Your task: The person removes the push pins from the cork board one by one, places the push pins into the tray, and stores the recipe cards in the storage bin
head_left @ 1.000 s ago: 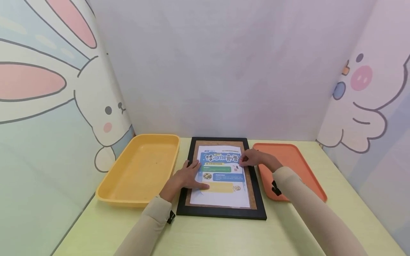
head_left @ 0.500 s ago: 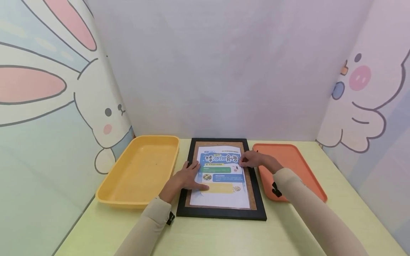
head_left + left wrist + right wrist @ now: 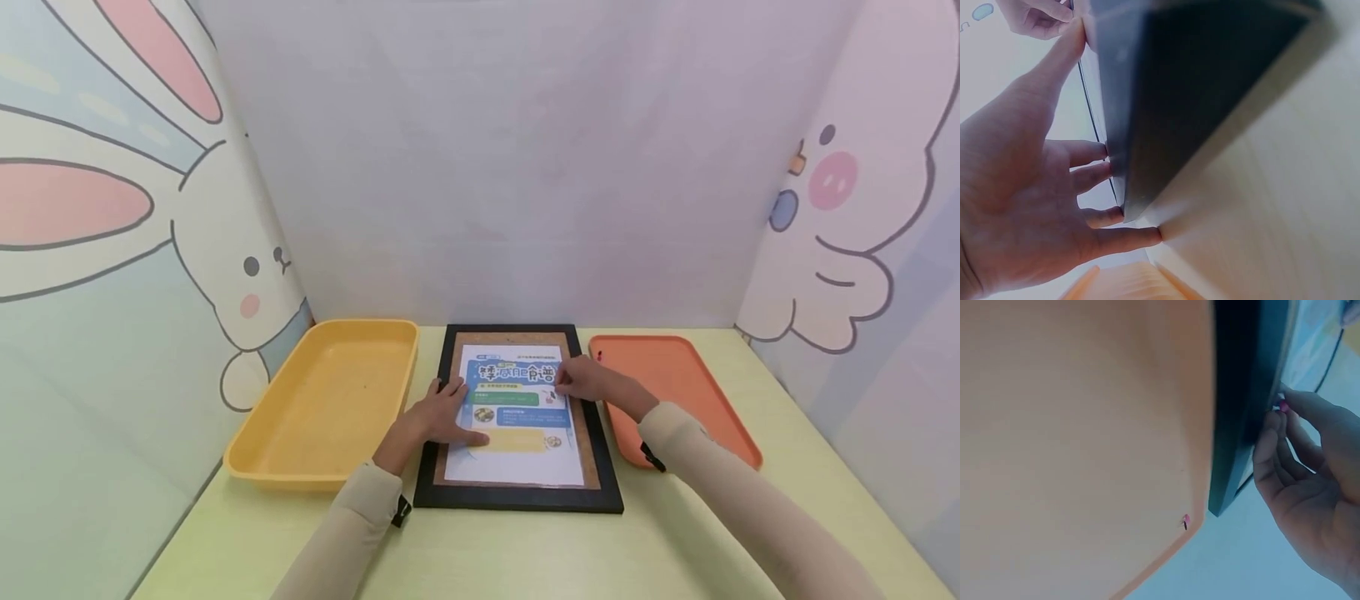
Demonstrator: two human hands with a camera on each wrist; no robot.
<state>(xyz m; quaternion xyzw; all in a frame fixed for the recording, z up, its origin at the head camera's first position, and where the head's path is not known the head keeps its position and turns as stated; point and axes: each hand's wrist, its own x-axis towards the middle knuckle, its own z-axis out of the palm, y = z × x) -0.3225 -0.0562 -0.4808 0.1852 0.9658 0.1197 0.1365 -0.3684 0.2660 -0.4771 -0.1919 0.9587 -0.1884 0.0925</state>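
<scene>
A printed sheet (image 3: 517,471) with blue, green and yellow bands lies on a cork board (image 3: 590,467) framed in black (image 3: 517,498). My left hand (image 3: 438,417) spreads across the frame's left side, its thumb resting on the sheet's lower left. In the left wrist view its fingertips (image 3: 1104,217) sit along the dark frame edge. My right hand (image 3: 588,377) is at the sheet's upper right. Between its thumb and fingers it pinches a small pink push pin (image 3: 1283,406), whose point is hidden.
A yellow tray (image 3: 322,480) stands left of the board. The orange tray (image 3: 682,392) on the right holds another pink push pin (image 3: 1185,519) near its far left corner. Behind the table (image 3: 525,558) rises a pale wall (image 3: 517,167).
My right hand has shifted slightly left over the sheet's edge, and its wrist has turned a little. The pin in the orange tray now shows beside it. The left hand stays put.
</scene>
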